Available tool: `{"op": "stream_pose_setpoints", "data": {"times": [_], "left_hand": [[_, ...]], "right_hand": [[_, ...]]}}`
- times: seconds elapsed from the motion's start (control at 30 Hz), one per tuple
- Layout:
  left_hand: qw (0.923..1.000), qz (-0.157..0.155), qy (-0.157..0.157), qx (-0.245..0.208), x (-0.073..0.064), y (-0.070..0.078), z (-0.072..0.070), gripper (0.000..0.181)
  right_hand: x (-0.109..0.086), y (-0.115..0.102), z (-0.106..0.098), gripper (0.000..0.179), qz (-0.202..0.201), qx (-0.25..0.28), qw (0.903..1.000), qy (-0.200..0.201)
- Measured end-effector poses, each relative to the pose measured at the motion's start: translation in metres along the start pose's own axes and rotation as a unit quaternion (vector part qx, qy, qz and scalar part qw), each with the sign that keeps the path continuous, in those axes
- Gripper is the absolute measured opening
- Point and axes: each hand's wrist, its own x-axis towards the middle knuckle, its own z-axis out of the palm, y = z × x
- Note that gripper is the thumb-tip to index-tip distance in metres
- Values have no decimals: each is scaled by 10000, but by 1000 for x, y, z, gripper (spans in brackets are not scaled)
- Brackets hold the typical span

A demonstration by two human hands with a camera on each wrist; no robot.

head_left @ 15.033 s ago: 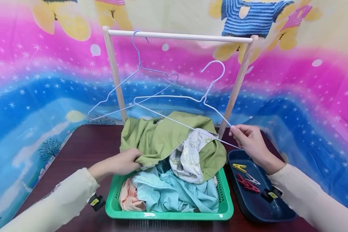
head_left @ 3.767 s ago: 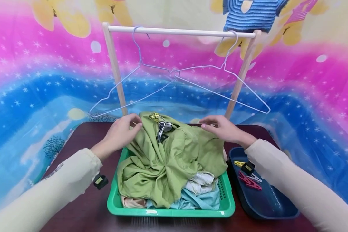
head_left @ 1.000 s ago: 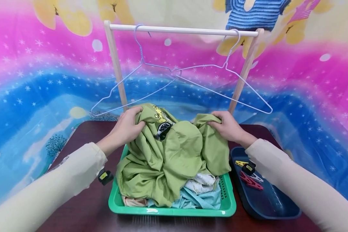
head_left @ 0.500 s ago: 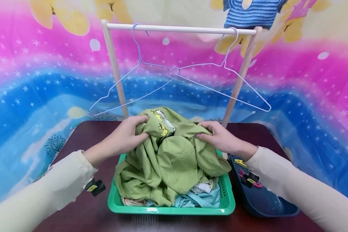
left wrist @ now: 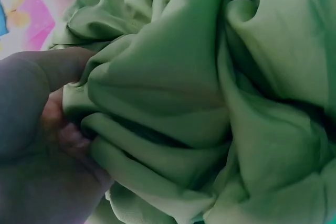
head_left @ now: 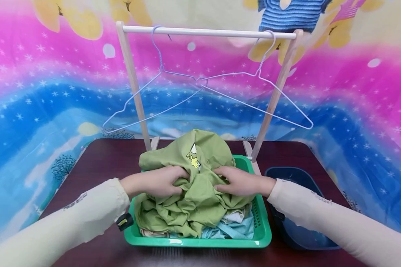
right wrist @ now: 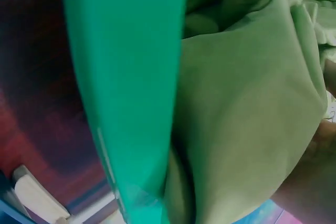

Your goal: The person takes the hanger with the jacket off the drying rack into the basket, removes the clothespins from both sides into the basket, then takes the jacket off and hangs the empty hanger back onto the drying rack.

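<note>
A green shirt (head_left: 200, 202) with a yellow and white cartoon print lies bunched in and over the green basket (head_left: 197, 243). My left hand (head_left: 162, 181) grips its cloth on the left; thumb and curled fingers around a fold show in the left wrist view. On the right, my right hand (head_left: 237, 181) pinches the same shirt, its fingertips partly hidden by folds. In the right wrist view that hand shows only at the right edge, beside the cloth. Light-blue cloth (head_left: 234, 228) and a bit of white patterned cloth (head_left: 234, 216) peek out below the shirt.
Behind the basket stands a wooden rack (head_left: 207, 32). Two wire hangers hang from its rod, a left hanger (head_left: 130, 100) and a right hanger (head_left: 284, 97). A dark blue tray (head_left: 289, 171) sits right of the basket, partly under my right forearm.
A hanger held in my right hand 15 seconds ago now hangs on the rod. Both hands have since taken the shirt; in the last second they lowered toward me and moved closer together, gathering it.
</note>
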Motion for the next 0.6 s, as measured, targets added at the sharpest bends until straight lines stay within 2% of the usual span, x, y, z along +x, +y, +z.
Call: {"op": "stream_pose_setpoints", "data": {"times": [0.17,0.27,0.4,0.6], "left_hand": [[9975,-401,-584,-50,10,-2,11,33],[9941,-668,-849,33,14,-3,17,35],[9909,-782,-1072,228,20,-7,23,34],[9862,-907,-1338,353,24,-7,27,35]], "right_hand": [[6,-5,7,45,484,-476,9959,-591],[12,-9,11,47,708,-827,9901,-881],[18,-10,17,45,936,-1207,9818,-1133],[19,-10,20,47,1057,-1488,9732,-1401]]}}
